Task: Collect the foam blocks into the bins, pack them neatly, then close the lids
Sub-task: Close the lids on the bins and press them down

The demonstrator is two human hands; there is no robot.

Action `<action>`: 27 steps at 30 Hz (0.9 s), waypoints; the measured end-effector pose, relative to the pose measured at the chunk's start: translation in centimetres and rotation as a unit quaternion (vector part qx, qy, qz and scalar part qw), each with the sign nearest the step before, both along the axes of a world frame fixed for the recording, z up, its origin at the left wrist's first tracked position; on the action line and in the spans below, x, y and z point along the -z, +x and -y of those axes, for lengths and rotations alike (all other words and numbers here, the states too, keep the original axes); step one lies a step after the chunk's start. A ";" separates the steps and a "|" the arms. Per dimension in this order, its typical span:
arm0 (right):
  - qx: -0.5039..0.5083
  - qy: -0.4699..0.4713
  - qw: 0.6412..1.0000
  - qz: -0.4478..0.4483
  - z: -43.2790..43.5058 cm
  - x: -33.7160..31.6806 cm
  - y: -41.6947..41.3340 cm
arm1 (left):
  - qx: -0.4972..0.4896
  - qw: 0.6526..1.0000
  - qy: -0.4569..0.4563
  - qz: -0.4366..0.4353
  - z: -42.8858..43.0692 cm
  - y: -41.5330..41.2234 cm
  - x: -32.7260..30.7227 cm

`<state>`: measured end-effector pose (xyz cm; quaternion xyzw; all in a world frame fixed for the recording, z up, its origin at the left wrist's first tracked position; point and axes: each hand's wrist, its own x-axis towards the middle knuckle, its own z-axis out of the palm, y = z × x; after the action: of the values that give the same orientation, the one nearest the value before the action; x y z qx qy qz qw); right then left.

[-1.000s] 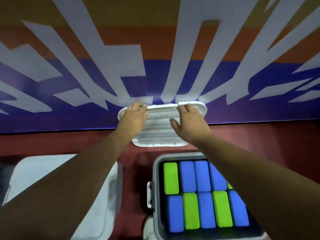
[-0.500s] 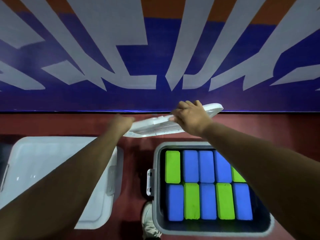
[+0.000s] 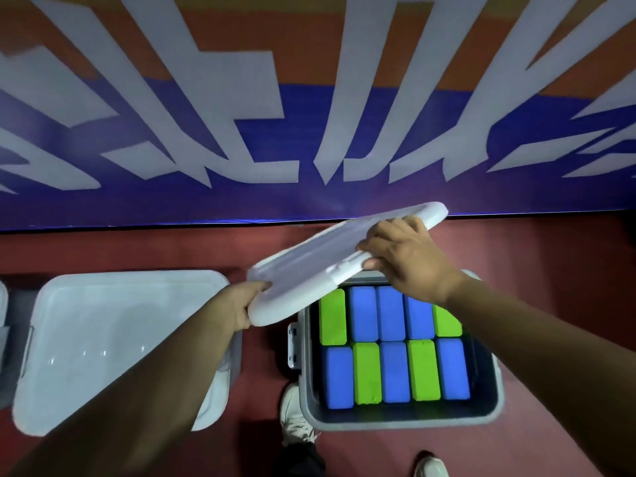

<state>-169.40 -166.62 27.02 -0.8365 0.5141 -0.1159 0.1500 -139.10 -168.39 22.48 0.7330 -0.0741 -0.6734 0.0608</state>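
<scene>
The white lid (image 3: 330, 266) was held clear of the floor at the centre of the frame. It was tilted, with one corner toward the upper right and the opposite corner toward the lower left, and it overlapped the upper-left corner of the open grey bin (image 3: 395, 425). The left hand (image 3: 237, 309) had its grip curled round the lid's lower-left corner. The right hand (image 3: 409, 259) had its grip pinching the lid's near edge, fingers over the top and thumb under. The grey bin stood in the lower right of the frame. In it, foam blocks (image 3: 394, 371) lay flat and touching in two rows of five: green, blue, blue, blue, green in the upper row and blue, green, blue, green, blue in the lower. A latch (image 3: 292, 346) showed on the bin's left wall. A second bin (image 3: 103, 339), with its lid on, stood at lower left, just beside the first. Both rested on a red floor (image 3: 550, 253). A white shoe (image 3: 296, 418) showed between them at the bottom. A blue wall banner (image 3: 206, 208) with white shapes filled the upper frame.
</scene>
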 end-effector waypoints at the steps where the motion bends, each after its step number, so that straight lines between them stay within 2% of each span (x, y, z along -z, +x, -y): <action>1: 0.055 -0.007 0.998 -0.012 -0.7 -0.6 -0.7 | -0.042 0.999 -0.020 0.008 -0.4 -0.7 -0.1; 2: 0.146 -0.004 0.989 -0.015 -1.6 -1.3 -1.1 | -0.087 0.995 -0.041 0.023 -0.9 -1.6 -0.3; 3: 0.268 0.030 0.963 0.019 -2.7 -1.8 -1.0 | -0.128 0.989 -0.062 0.039 -1.6 -2.6 -0.2; 4: 0.399 0.108 0.904 0.104 -3.7 -2.7 -0.3 | -0.164 0.981 -0.084 0.058 -2.4 -4.0 -0.4; 5: 0.505 0.230 0.797 0.237 -4.8 -3.6 0.9 | -0.183 0.974 -0.106 0.079 -3.3 -5.5 -0.9; 6: 0.540 0.345 0.663 0.386 -5.8 -4.1 2.0 | -0.187 0.968 -0.126 0.107 -4.5 -7.1 -1.5; 7: 0.527 0.399 0.553 0.507 -6.8 -3.9 2.8 | -0.189 0.964 -0.144 0.121 -5.7 -8.8 -2.2; 8: 0.520 0.400 0.498 0.567 -8.0 -3.4 3.0 | -0.189 0.960 -0.158 0.135 -7.1 -10.5 -2.4; 9: 0.522 0.383 0.476 0.595 -8.9 -3.0 2.6 | -0.191 0.956 -0.168 0.142 -8.5 -12.0 -2.4; 11: 0.526 0.362 0.464 0.614 -10.5 -2.6 0.5 | -0.184 0.957 -0.172 0.146 -11.3 -14.1 -2.7; 13: 0.494 0.383 0.449 0.639 -12.4 -2.1 -2.7 | -0.155 0.962 -0.165 0.151 -13.8 -15.7 -2.7; 15: 0.455 0.401 0.447 0.657 -14.8 -1.7 -6.5 | 0.005 0.958 -0.137 0.250 -16.7 -17.1 -2.8; 16: 0.443 0.409 0.455 0.655 -16.0 -1.4 -8.4 | 0.085 0.931 -0.160 0.316 -18.2 -17.9 -2.9; 17: 0.433 0.418 0.464 0.651 -17.1 -1.0 -10.4 | 0.129 0.896 -0.223 0.362 -19.5 -18.7 -3.0; 19: 0.418 0.434 0.481 0.637 -19.1 -0.2 -14.1 | 0.205 0.822 -0.369 0.382 -21.7 -20.8 -2.7; 20: 0.410 0.440 0.494 0.628 -20.0 0.6 -15.9 | 0.252 0.795 -0.409 0.371 -22.6 -22.0 -2.3; 23: 0.428 0.449 0.500 0.605 -22.9 3.6 -20.2 | 0.365 0.761 -0.428 0.322 -24.8 -26.0 0.9; 25: 0.430 0.460 0.501 0.594 -24.7 6.3 -22.4 | 0.426 0.721 -0.451 0.310 -25.7 -28.6 3.2; 27: 0.424 0.468 0.502 0.591 -26.2 9.2 -24.0 | 0.479 0.697 -0.446 0.292 -26.3 -30.5 5.8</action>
<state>-193.45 -140.38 17.78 -0.0629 0.5781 -0.3756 0.7217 -169.62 -142.06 16.71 0.6450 -0.7211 -0.2517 0.0251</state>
